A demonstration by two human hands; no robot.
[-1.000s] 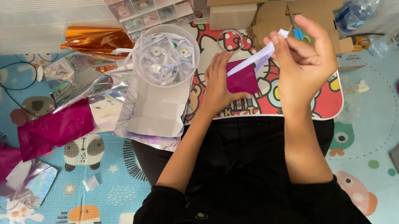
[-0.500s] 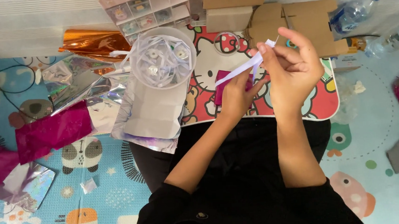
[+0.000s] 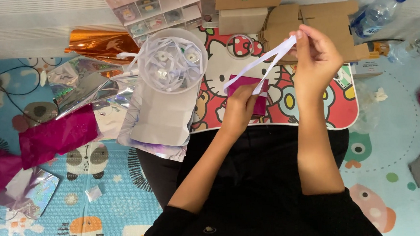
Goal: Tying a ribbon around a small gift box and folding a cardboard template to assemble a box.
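Note:
My right hand (image 3: 315, 58) is raised over a small cartoon-printed lap table (image 3: 317, 118) and pinches a white paper strip (image 3: 265, 61) at its upper end. The strip runs down and to the left as a loop toward my left hand (image 3: 241, 106). That hand rests on a small magenta wrapped box (image 3: 247, 84) lying on the table and holds the strip's lower part against it. A clear round tub (image 3: 172, 59) full of white tape rolls and strips stands to the left of the box.
Brown cardboard boxes (image 3: 281, 19) and a clear drawer organiser (image 3: 157, 9) stand behind the table. Two water bottles (image 3: 378, 13) lie at the right. Magenta foil (image 3: 58, 137), silver foil (image 3: 79, 84) and orange foil (image 3: 101, 42) lie on the play mat at the left.
My right hand has lifted the strip higher and further from the box, drawing it into a long loop. My left hand has stayed on the magenta box.

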